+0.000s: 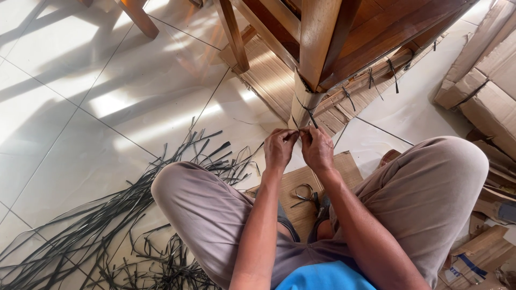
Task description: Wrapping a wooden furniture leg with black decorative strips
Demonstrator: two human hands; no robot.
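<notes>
Both hands, left and right, pinch a black strap tied around the cardboard-wrapped chair leg just above them.

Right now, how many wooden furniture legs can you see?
3. One at top left, one thin leg left of centre, and one cardboard-wrapped leg above both hands. Others may be hidden out of frame.

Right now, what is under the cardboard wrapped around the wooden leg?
Under the cardboard is the wooden leg, visible above the wrap. The leg's lower end is covered. Both hands, left and right, pinch a black strap around the wrap.
</notes>
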